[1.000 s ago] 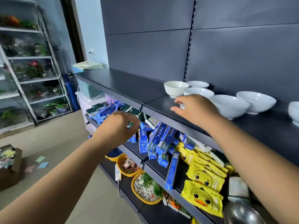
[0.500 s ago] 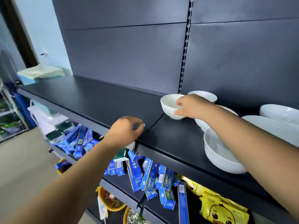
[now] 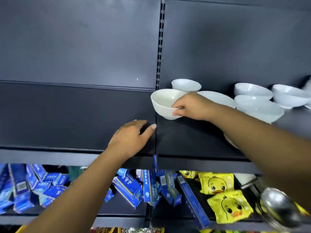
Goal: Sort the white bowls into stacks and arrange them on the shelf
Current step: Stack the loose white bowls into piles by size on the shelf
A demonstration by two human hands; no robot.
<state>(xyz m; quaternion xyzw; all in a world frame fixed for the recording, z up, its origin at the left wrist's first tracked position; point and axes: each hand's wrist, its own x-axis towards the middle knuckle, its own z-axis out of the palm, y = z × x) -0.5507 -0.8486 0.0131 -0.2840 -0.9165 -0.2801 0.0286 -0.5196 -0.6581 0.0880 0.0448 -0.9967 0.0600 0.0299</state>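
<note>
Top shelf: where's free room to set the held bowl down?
Bare: the top shelf left of the seam, beyond the left hand; also the strip in front of the held bowl. Crowded: behind and right of the right hand, where white bowls sit close together.

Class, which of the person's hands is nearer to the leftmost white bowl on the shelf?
Right. The right hand grips the leftmost white bowl by its rim. The left hand is apart from it, lower and to its left, over the dark shelf.
</note>
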